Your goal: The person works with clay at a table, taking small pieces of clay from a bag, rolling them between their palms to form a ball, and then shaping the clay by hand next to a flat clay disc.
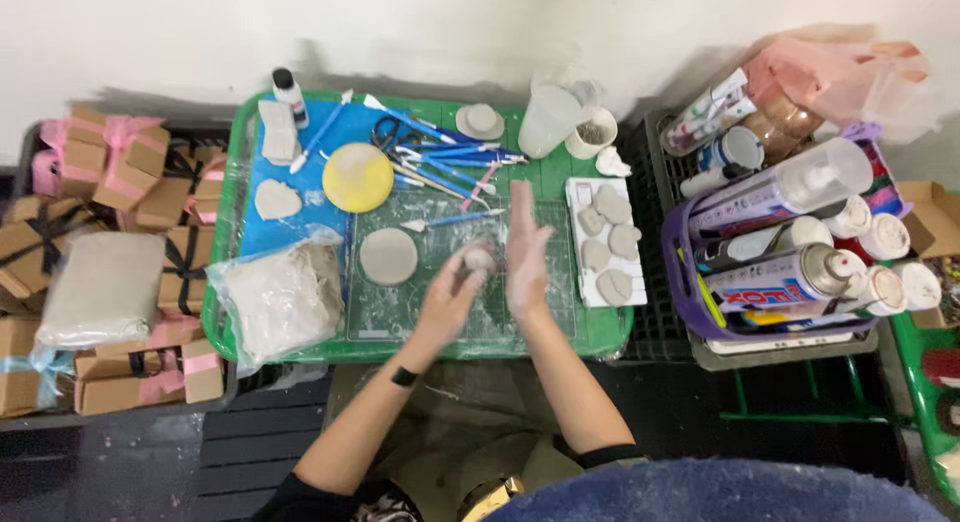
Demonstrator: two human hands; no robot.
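Two hands work over your green tray (225, 312) on the counter, listed large to small.
- Basket (690, 317), right of tray: spray cans, bottles.
- Boxes (120, 162), left of tray: brown, pink ribbons.
- Clay bag (275, 297), on the tray's left edge.
- Mat (440, 317), clear, smeared, at tray centre.
- White slab (578, 197), right of mat: carries small grey cut pieces.
- Yellow disc (357, 177), beside blue tools (450, 157).
- Clay disc (388, 256), flat, on the mat.
- Clay ball (480, 258), above the mat, between your palms.
- Left hand (448, 294): cupped under the ball, touching it.
- Right hand (525, 252): flat, fingers straight, pressed to the ball's side.

Step, by judgement: you are rolling the ball. Next calls for even palm pressure, circling.
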